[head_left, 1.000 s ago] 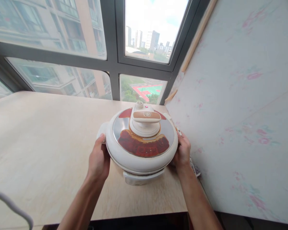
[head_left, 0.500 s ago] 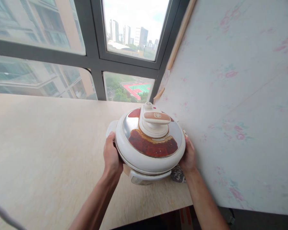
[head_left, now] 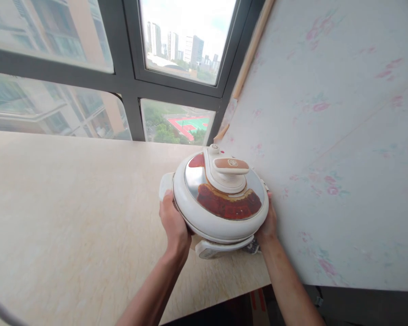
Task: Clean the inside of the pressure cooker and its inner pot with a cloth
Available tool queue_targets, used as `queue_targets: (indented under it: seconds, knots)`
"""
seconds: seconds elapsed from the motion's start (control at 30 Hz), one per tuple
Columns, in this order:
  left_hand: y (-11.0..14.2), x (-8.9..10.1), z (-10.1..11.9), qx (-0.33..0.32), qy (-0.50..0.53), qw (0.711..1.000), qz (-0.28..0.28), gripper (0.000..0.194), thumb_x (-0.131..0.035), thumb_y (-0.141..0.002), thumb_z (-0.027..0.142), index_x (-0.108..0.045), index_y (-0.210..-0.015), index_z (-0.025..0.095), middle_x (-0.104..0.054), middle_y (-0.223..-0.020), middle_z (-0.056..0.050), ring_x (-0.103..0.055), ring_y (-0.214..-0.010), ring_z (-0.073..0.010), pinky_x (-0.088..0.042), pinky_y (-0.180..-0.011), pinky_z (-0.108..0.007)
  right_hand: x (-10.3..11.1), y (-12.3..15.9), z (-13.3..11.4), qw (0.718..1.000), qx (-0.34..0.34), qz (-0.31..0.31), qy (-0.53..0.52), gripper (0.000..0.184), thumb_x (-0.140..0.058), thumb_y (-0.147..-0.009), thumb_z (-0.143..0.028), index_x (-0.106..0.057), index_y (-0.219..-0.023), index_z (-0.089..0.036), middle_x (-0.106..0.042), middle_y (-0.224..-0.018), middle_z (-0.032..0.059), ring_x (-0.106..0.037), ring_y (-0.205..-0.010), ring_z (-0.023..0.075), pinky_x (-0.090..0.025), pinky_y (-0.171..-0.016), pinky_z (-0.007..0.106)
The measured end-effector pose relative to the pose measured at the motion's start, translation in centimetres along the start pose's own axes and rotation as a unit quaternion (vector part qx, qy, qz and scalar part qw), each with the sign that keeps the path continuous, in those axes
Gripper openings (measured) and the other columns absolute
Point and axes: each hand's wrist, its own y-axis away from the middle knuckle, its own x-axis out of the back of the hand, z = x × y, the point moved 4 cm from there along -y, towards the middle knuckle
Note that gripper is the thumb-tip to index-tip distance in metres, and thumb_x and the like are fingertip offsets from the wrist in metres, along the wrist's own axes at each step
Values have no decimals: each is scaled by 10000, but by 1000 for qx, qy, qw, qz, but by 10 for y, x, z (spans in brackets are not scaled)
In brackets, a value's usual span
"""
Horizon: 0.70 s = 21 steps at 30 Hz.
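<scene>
A round white electric pressure cooker (head_left: 221, 228) sits at the right end of the stone-like ledge, close to the wall. Its lid carries a brown-topped handle (head_left: 231, 163) and dark red-brown patches on a shiny disc. My left hand (head_left: 173, 219) grips the cooker's left side, just below the rim and by a side lug. On the far side, my right hand (head_left: 268, 222) is wrapped against the right flank, its fingers partly hidden behind the pot. A dark grey patterned cloth-like thing (head_left: 252, 246) shows partly beneath the cooker's front right.
The pale ledge (head_left: 71, 217) stretches left. Grey-framed windows (head_left: 177, 86) stand behind it. A floral-papered wall (head_left: 343, 149) rises close on the right. A grey cable (head_left: 2, 310) crosses the lower left corner. The ledge's front edge drops off at the bottom.
The cooker and both my hands have shifted slightly right along the ledge, nearer the wall. More of the grey patterned thing is now covered. The camera view has shifted slightly.
</scene>
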Motion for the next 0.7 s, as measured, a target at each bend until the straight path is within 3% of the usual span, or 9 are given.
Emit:
queue_targets:
  seconds: [0.2,0.37,0.57,0.7]
  knots:
    - [3,-16,-3,2,-21,1000,-8,315,-520,-923,461,-664,-841,193,-665,-852,2,-609,-845,-173,-478,-784,-286,17,-10,2,999,4,41,7,505,-559,-888,-656,-759,-1090,-239,-773,-1060,112,-718,-1044,323,-562,-845,438]
    - [6,-27,-9,8,-12,1000,-20,335,-500,-934,472,-688,-948,195,-691,-929,-30,-634,-980,-212,-479,-877,-320,18,-19,-3,999,25,34,15,551,-530,-899,-664,-746,-1130,-212,-766,-1091,131,-694,-1118,327,-543,-936,469]
    - [8,-34,-11,-21,-27,999,-29,415,-449,-967,490,-693,-1061,168,-709,-1038,-60,-624,-1059,-226,-447,-957,-345,18,-26,-3,991,-15,67,-119,408,-572,-910,-545,-767,-1008,-200,-762,-1129,100,-611,-1273,288,-437,-1135,476]
    - [8,-36,-10,-32,-37,998,-36,419,-436,-983,477,-697,-1117,177,-715,-1111,-70,-629,-1066,-226,-447,-956,-342,18,-27,-3,984,-30,84,-151,389,-524,-958,-477,-764,-1004,-174,-740,-1203,115,-561,-1338,272,-384,-1182,474]
